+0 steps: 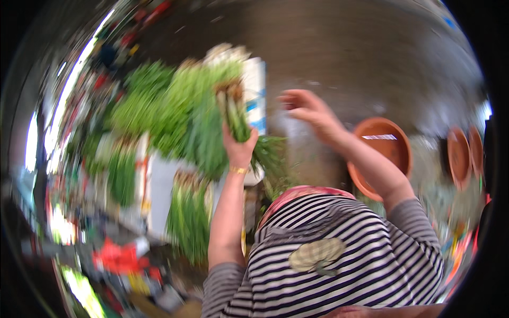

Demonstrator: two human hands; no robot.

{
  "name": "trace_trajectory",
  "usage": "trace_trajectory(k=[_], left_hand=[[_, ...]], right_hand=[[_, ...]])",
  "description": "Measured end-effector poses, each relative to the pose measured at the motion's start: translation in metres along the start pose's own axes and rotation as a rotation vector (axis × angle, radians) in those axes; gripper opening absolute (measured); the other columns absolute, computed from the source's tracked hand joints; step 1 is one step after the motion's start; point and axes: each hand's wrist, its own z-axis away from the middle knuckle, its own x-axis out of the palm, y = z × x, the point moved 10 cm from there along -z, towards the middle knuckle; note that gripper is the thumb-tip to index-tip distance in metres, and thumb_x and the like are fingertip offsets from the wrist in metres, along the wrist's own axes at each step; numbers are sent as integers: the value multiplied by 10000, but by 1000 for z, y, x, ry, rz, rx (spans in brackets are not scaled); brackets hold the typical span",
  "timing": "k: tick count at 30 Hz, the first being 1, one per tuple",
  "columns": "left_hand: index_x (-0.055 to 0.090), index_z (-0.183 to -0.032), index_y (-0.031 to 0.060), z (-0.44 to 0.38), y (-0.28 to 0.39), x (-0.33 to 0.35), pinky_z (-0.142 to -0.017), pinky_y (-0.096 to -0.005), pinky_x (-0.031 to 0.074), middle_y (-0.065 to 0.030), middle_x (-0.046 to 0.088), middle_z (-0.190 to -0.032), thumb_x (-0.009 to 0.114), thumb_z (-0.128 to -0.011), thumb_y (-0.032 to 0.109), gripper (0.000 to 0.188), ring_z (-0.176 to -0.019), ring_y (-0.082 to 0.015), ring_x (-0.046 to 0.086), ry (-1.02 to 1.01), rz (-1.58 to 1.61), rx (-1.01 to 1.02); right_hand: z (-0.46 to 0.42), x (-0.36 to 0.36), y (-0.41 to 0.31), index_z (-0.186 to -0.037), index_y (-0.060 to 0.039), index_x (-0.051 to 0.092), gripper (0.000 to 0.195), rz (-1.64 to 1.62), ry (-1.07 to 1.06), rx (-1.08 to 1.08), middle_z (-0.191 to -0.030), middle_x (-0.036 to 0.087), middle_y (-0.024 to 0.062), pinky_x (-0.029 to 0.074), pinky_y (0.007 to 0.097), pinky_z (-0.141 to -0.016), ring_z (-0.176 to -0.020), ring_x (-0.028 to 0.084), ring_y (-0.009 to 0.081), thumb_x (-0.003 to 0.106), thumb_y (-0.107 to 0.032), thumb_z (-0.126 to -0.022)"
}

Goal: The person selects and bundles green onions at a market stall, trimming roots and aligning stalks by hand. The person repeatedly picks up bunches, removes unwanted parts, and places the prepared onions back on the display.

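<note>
My left hand point(240, 150) grips a bunch of scallions point(236, 113), with its brown root ends pointing away from me and the green leaves hanging behind the wrist. A yellow metal bracelet point(238, 170) circles that wrist. Beyond the bunch lies a large heap of leafy green vegetables point(159, 115), blurred by motion. My right hand point(308, 109) hovers over the wet floor to the right, its fingers loosely bent, the thumb apart and nothing visible in it. More scallions point(190, 218) lie over a white foam surface point(163, 190) beside my left forearm.
A brown round basin point(381, 121) stands on the floor under my right forearm, with two more basins point(459, 159) farther right. A white and blue box point(255, 79) edges the heap. Further scallions point(122, 171) and red plastic bags point(117, 256) are on the left.
</note>
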Motion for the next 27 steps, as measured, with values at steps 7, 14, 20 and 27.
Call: trace_trajectory(k=[7,14,20,27], left_hand=[[521,-1113,40,-9,52,-275,-752,-355,528,-135,685,-941,756,-688,87,488,-823,-261,676,245,-584,111],[438,-1230,134,-1,3,-477,-753,-495,515,-199,677,-958,788,-681,210,656,-881,-408,649,245,-1466,-454],[448,-1193,122,-35,-104,-579,-749,-488,511,-183,669,-938,755,-702,177,582,-866,-400,646,153,-1481,-535],[455,-1098,115,-126,-231,-661,-669,-486,515,-154,649,-831,734,-706,131,482,-802,-369,650,23,-1536,-450]], right_hand=[[63,-84,144,-1253,-94,525,387,74,212,506,-1107,631,37,477,271,-838,-946,604,115,628,-282,-930],[103,-142,212,-1123,-81,537,227,72,553,542,-899,638,40,445,188,-543,-689,591,73,607,-198,-943],[121,-106,267,-1095,-19,554,269,488,154,743,-779,600,41,474,239,-514,-623,586,109,651,-119,-864],[132,-29,257,-1103,-32,589,263,731,91,1013,-829,646,33,522,249,-591,-711,637,115,658,-145,-875]])
